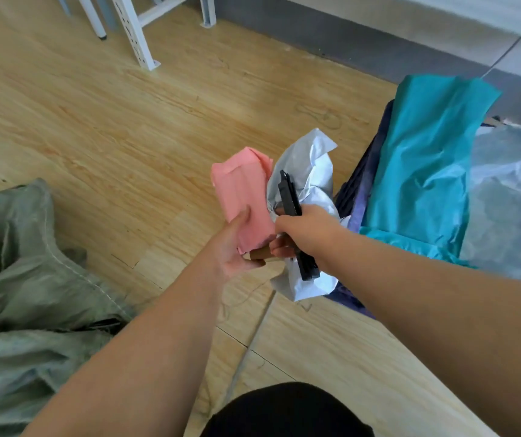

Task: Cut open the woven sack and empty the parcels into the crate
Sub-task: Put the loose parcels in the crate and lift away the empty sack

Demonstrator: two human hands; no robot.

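Note:
The grey-green woven sack [23, 288] lies crumpled on the floor at the left. My left hand [237, 244] grips a pink parcel [243, 193] together with a small brown parcel [260, 254] beneath it. My right hand [306, 231] holds a black utility knife [290, 197] and a crumpled white plastic parcel [306, 162]. Both hands are over the floor, just left of the dark blue crate [363, 197], of which only the near side shows. A teal parcel [426, 162] and a pale translucent bag [511, 197] lie in it.
White metal rack legs [133, 29] stand at the top left on the wooden floor [127, 121]. A grey skirting and wall run along the top right. My dark-clothed knee [284, 411] is at the bottom centre.

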